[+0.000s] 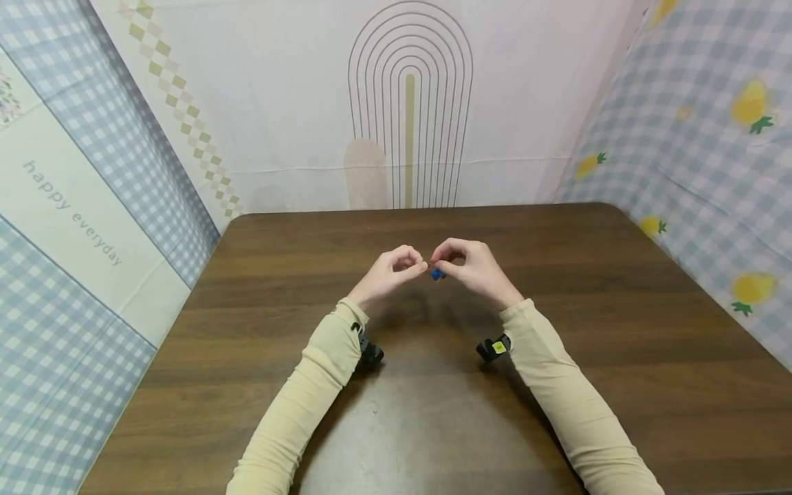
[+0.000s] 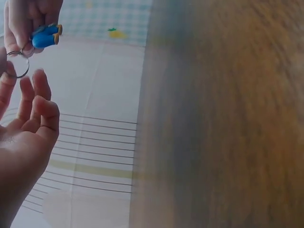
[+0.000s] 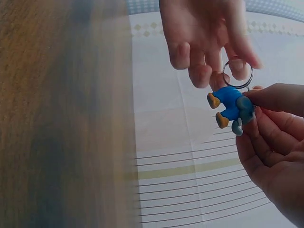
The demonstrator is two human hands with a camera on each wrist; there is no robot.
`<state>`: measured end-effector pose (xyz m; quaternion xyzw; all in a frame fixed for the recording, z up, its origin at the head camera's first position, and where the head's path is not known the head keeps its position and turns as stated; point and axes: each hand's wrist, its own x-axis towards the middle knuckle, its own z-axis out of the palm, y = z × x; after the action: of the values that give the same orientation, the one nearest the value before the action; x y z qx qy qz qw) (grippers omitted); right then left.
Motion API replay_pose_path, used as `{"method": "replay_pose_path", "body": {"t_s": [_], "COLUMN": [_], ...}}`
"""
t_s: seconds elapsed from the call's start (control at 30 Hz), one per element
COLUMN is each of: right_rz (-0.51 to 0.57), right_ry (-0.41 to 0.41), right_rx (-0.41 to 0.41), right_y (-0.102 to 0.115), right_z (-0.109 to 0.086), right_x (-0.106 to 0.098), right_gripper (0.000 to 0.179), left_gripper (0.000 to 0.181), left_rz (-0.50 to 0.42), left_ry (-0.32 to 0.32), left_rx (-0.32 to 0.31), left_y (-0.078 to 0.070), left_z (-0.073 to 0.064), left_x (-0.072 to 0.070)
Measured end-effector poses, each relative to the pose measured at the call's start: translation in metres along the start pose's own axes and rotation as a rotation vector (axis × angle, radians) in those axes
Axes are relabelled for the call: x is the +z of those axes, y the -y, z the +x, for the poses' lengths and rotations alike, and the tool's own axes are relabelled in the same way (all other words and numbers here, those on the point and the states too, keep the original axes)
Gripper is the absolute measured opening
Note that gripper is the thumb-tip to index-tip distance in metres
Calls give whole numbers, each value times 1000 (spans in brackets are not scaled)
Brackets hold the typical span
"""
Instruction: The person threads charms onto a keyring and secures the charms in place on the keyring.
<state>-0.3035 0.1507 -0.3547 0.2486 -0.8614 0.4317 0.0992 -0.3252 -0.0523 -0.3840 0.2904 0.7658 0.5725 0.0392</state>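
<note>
A small keychain has a metal split ring [image 3: 224, 78] and a blue figure [image 3: 231, 102] with orange-yellow feet. My right hand [image 1: 475, 269] pinches it between thumb and fingertips at the figure's upper end, where the ring joins. The figure's feet point away from that hand in the right wrist view. From the other side, my left hand [image 1: 386, 273] holds the ring's edge at the tips of thumb and index finger, its other fingers loosely bent. Both hands meet above the table, fingertips close together. Most of the figure's upper part is hidden behind the right fingers.
A brown wooden table [image 1: 247, 344] lies under both forearms. Behind it hangs a white cloth [image 1: 278, 103] with arch lines. Checked cloths [image 1: 699, 158] flank the table on both sides. Each wrist wears a black camera [image 1: 493, 349].
</note>
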Motion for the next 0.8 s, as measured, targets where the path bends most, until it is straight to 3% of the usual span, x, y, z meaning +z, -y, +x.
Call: {"method": "replay_pose_path", "body": {"t_s": [0.1,0.33,0.57,0.8], "right_rz": [7,35,26,44], "right_ry": [8,6,7,0], "right_rx": [0,-5,-32,-27], "right_y": [1,1,8,7], "right_z": [0,0,-1,-1], "right_x": [-1,-2,-2,-4], "right_gripper": [4,4,3,6], "left_gripper": [10,10,17,17], "left_rz": [11,-95,-47,-37], "left_ry": [15,18,6,44], "left_rx": [34,45,0,64], "left_y": [1,0,-3,-2], "left_z": [-1,-2,-2,-2], "left_x": [-2,-2,1,0]}}
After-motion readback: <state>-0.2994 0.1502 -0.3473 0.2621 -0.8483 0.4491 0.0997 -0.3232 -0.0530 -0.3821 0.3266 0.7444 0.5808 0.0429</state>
